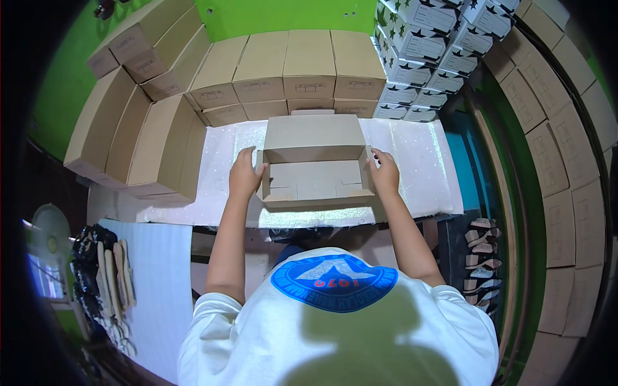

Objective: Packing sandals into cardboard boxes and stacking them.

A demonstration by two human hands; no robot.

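A brown cardboard box [315, 181] stands on the table in front of me, its lid [314, 131] raised at the far side. Its inside shows bare, with slots and folded flaps along the bottom. My left hand [244, 174] is at the box's left end, thumb against the edge and fingers pointing away from me. At the opposite end, my right hand [385, 172] grips the side wall with fingers bent. Both hands hold the box between them; the fingers' outer sides are partly hidden.
Closed brown boxes [309, 61] line the table's back, with more stacked at left [138, 138]. White star-patterned boxes [415, 42] rise at back right. Further brown boxes [557, 157] fill the right side. Shoes [481, 260] stand low at right; shoe-like pieces [109, 276] lie on a side table.
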